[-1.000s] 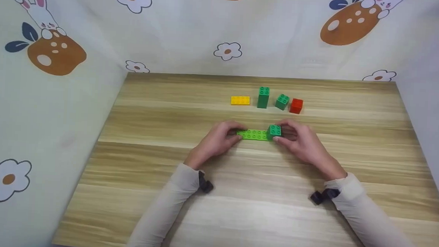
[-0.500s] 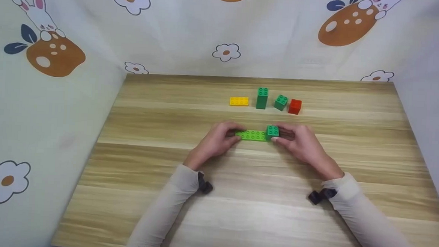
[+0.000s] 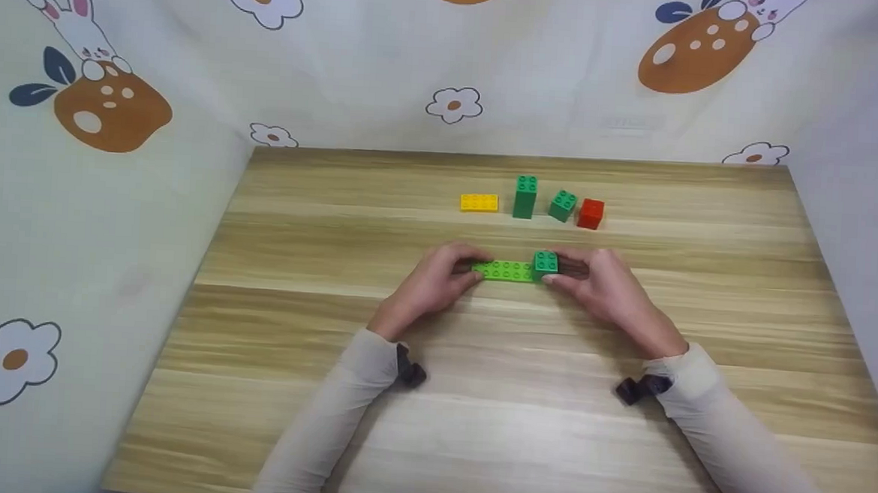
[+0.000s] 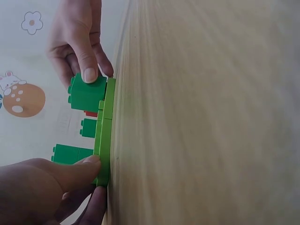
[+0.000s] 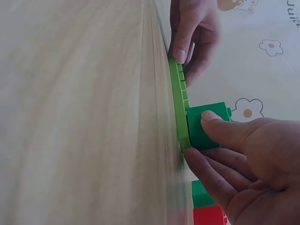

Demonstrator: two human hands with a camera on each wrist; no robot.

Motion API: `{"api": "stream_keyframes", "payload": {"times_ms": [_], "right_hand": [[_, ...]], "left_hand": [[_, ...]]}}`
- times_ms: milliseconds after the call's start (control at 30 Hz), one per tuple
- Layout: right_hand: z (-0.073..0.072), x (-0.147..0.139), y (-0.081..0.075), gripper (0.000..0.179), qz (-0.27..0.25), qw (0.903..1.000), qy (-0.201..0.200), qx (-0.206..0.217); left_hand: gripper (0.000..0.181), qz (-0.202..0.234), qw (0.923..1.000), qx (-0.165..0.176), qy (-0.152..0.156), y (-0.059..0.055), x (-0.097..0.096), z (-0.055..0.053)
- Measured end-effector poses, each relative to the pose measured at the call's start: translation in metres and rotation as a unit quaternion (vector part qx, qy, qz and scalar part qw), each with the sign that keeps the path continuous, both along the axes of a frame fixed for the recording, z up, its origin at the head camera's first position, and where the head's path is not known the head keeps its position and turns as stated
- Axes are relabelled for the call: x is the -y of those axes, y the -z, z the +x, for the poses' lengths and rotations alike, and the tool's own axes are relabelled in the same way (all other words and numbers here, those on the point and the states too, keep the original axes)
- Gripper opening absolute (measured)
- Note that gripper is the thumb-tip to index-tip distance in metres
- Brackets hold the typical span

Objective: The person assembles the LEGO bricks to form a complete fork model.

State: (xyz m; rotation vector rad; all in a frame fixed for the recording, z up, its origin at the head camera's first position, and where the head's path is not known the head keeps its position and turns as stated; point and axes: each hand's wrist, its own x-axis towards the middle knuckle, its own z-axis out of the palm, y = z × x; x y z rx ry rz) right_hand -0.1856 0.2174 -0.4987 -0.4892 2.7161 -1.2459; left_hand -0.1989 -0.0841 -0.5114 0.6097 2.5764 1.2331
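Observation:
A long light green building-block plate point(image 3: 509, 271) with studs lies across the middle of the table. My left hand point(image 3: 437, 276) pinches its left end between thumb and fingers. At the plate's right end stands a dark green block point(image 3: 546, 262), studs up, and my right hand point(image 3: 606, 289) grips it from the right side. In the right wrist view the thumb presses one face of that green block point(image 5: 201, 133), while a fingertip reaches the end of the plate point(image 5: 178, 101). The left wrist view has a thin dark line between block and plate at the outer end.
Behind the hands, from left to right, are a flat yellow brick point(image 3: 479, 203), a tall green stack point(image 3: 525, 198), a small green block point(image 3: 563, 206) and a red block point(image 3: 590, 214). A patterned curtain point(image 3: 357, 84) borders the wooden table point(image 3: 320, 218) at the back.
The head view has shifted slightly. Both hands keep their hold, and the dark green block stays at the plate's right end, looking a little straighter than a second ago.

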Motion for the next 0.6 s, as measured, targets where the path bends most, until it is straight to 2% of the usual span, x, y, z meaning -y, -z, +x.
{"api": "stream_keyframes", "payload": {"times_ms": [333, 600], "right_hand": [[-0.005, -0.001, -0.011, 0.038, 0.039, 0.9987, -0.016, 0.027], [-0.007, 0.003, -0.014, 0.039, 0.055, 0.9978, -0.033, 0.018]], "left_hand": [[0.033, 0.000, 1.0000, -0.001, 0.000, 0.000, -0.002, 0.001], [0.032, -0.005, 1.0000, -0.008, -0.001, 0.002, 0.000, 0.000]]}}
